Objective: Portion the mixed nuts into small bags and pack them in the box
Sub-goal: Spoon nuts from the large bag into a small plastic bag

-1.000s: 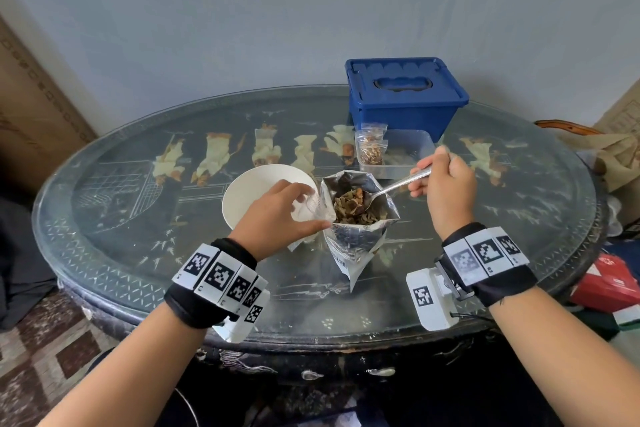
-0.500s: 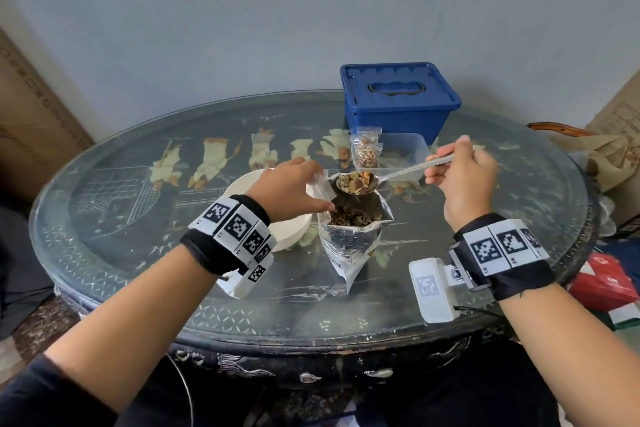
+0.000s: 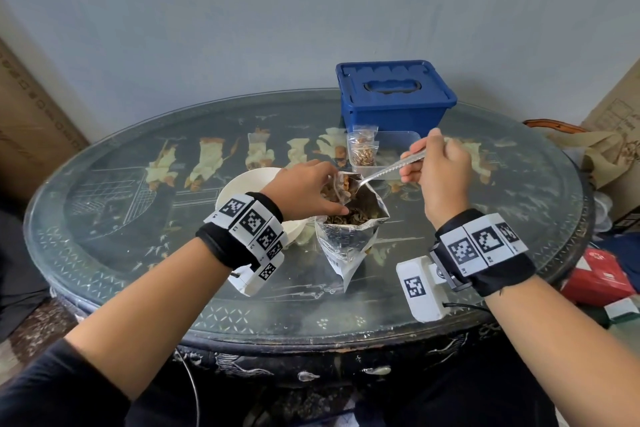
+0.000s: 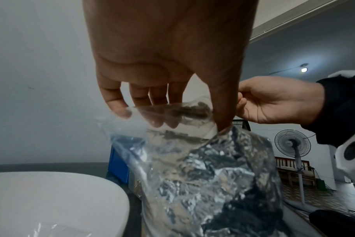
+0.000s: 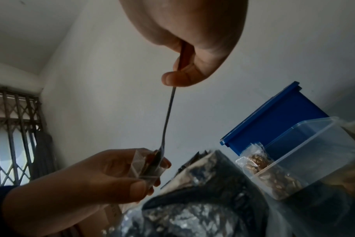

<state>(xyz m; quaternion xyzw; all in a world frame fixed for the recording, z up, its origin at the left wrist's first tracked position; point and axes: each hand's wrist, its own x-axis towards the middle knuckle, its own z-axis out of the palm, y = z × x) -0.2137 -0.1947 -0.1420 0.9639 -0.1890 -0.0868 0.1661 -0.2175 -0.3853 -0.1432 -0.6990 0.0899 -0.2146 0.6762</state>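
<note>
L hand (image 3: pixel 304 189) pinches a small clear plastic bag (image 4: pixel 172 115) open at its rim, just above the crinkled foil pouch (image 3: pixel 349 239) of mixed nuts (image 3: pixel 349 217) standing on the glass surface (image 3: pixel 138 253). R hand (image 3: pixel 440 170) has fingers curled round a thin metal spoon (image 3: pixel 388 170), bowl end inside the bag's mouth w/ nuts. Round white bowl (image 3: pixel 242 184) beside, partly hidden by L wrist. Behind: clear rectangular tub (image 3: pixel 398 142) w/ filled bags (image 3: pixel 362 152) leaning in it, then a blue lidded box (image 3: pixel 391 104), closed.

Blue box (image 3: pixel 394 99), white bowl (image 3: pixel 242 184), silver foil pouch (image 3: pixel 346 243).
</note>
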